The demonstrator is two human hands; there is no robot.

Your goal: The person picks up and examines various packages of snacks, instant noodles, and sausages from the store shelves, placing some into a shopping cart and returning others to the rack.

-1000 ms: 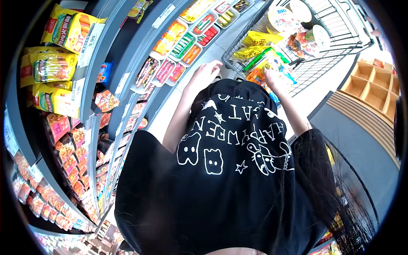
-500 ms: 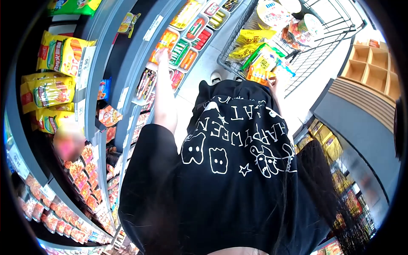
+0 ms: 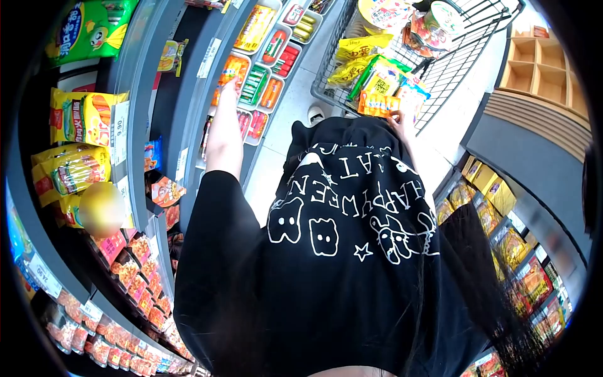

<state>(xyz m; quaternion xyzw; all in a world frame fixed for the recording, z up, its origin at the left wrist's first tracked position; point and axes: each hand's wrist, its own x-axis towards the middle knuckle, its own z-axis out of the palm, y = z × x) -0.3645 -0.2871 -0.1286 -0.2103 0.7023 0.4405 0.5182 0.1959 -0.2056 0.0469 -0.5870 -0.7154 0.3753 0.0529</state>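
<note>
My left hand (image 3: 228, 93) reaches out to the shelf on the left, its fingers stretched over the orange packets (image 3: 233, 71) in a white tray. Whether they grip one is hard to see. My right hand (image 3: 400, 119) is closed on the edge of an orange packet of sausage-like sticks (image 3: 378, 103), at the near end of the black wire shopping cart (image 3: 433, 116). Right behind this packet are a yellow-and-green bag (image 3: 382, 81) and a white-and-blue packet (image 3: 413, 93).
Yellow bags (image 3: 358, 56) and instant noodle tubs (image 3: 384, 14) fill part of the cart. Trays of green packs (image 3: 254, 85) and red packs (image 3: 287, 60) line the shelf. Bagged sausages (image 3: 75, 173) hang left. A wooden cubby rack (image 3: 521, 63) stands right.
The view has shifted slightly, so the cart appears further left and up. My left hand stays at the orange packets, and my right hand keeps hold of its packet.
</note>
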